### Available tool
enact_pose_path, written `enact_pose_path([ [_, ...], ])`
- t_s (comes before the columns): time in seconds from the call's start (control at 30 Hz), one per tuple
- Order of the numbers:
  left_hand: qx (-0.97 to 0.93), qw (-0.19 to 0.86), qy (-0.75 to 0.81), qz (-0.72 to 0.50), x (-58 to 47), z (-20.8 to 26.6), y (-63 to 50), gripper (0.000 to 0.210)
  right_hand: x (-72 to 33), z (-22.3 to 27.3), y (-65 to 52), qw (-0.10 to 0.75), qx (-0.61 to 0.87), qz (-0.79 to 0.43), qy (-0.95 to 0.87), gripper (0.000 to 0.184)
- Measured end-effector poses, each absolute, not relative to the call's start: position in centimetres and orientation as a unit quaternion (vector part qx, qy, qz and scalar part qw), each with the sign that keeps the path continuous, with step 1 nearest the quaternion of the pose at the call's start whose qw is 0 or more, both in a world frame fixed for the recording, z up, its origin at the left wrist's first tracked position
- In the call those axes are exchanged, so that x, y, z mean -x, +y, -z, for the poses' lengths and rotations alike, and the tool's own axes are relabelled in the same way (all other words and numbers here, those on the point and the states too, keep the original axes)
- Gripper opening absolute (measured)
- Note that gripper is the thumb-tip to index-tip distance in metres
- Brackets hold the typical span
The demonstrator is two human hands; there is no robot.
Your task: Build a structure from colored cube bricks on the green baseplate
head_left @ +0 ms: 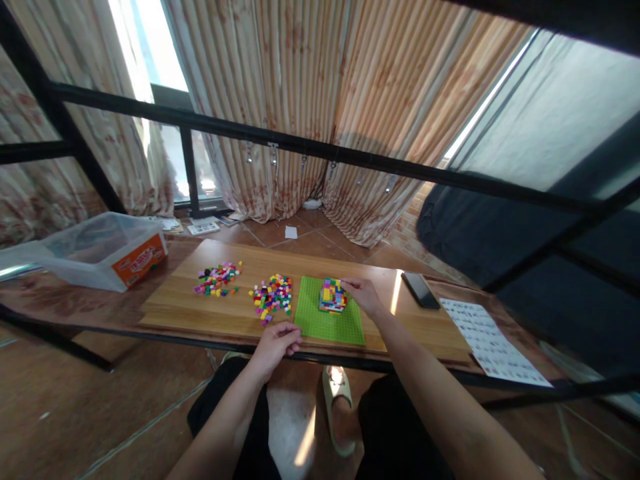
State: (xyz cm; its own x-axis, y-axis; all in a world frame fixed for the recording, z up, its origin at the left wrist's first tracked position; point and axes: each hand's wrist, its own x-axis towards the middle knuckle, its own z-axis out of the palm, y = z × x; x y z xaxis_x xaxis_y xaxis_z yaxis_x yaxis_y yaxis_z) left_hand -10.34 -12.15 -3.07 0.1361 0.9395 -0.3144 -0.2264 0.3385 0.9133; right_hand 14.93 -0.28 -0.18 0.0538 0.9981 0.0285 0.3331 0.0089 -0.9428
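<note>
A small structure of multicoloured toy bricks [332, 297] stands on a green studded baseplate [325, 330]. My right hand [364, 295] is at the structure's upper right side, thumb and fingers pinched together. Whether a small brick is between those fingertips is too small to tell. At the table's front edge, by the baseplate's near left corner, rests my left hand [277, 343]. Its fingers are curled in towards the thumb, and anything inside them is hidden. Just beyond the left hand lies a pile of loose bricks [274, 295], and a second brick pile [217, 279] is farther left.
On the wooden board [175, 300] a dark phone [421, 291] lies at the right, beside a printed sheet [493, 340]. A clear plastic bin [105, 250] with an orange label stands at the left. A black metal bar [300, 143] crosses beyond the table.
</note>
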Motion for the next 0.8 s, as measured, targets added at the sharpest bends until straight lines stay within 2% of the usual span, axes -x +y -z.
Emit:
enact_pose_path([
  [0.07,-0.368,0.658,0.488,-0.440,10.3,3.2,-12.1,0.030,-14.9,-0.1,-0.5,0.423,0.601,-0.395,-0.552,0.032],
  [0.23,-0.367,0.660,0.484,-0.443,10.2,3.6,-12.1,0.030,-15.0,-0.9,-0.8,0.398,0.628,-0.462,-0.483,0.045],
  [0.5,-0.362,0.668,0.481,-0.438,10.1,3.3,-12.0,0.027,-14.9,-1.2,0.5,0.354,0.643,-0.560,-0.384,0.025],
  [0.8,-0.347,0.676,0.490,-0.428,9.8,3.4,-11.6,0.028,-14.4,-1.3,0.0,0.397,0.638,-0.545,-0.372,0.020],
])
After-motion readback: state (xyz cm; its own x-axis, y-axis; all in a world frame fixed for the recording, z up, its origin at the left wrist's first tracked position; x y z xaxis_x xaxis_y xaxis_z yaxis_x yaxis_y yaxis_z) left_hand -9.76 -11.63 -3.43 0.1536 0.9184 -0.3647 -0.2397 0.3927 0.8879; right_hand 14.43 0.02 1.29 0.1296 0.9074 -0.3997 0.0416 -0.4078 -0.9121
